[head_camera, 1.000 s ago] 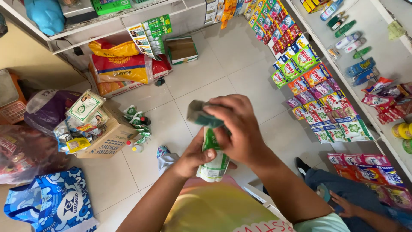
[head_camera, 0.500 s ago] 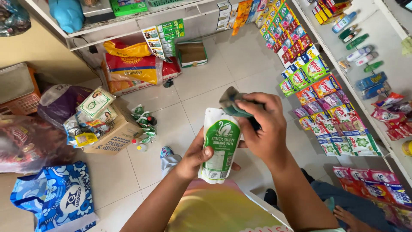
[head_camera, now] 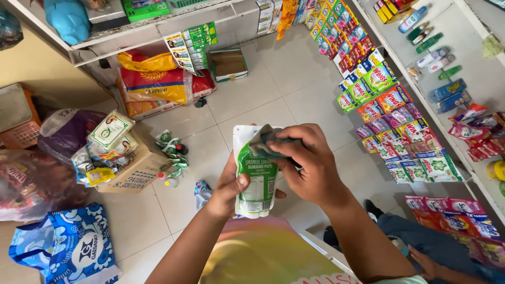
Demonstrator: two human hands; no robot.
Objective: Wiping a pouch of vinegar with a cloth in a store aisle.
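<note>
My left hand [head_camera: 229, 188] grips a green and white refill pouch [head_camera: 254, 173] upright in front of me, thumb on its front. My right hand [head_camera: 310, 163] holds a crumpled grey-green cloth [head_camera: 265, 141] pressed against the pouch's upper right corner. Both hands are over the white tiled floor, above a pink and yellow surface [head_camera: 263, 252] near my body.
A cardboard box [head_camera: 134, 168] stuffed with packets stands at left, with a blue patterned bag [head_camera: 68, 247] and plastic bags near it. Rice sacks [head_camera: 158, 87] lie under a shelf. Hanging sachet strips [head_camera: 389, 105] line the right shelf. Another person's leg [head_camera: 431, 242] is at lower right.
The pouch has risen and turned upright, its front now facing me. My right hand with the cloth has moved from above the pouch onto its top corner.
</note>
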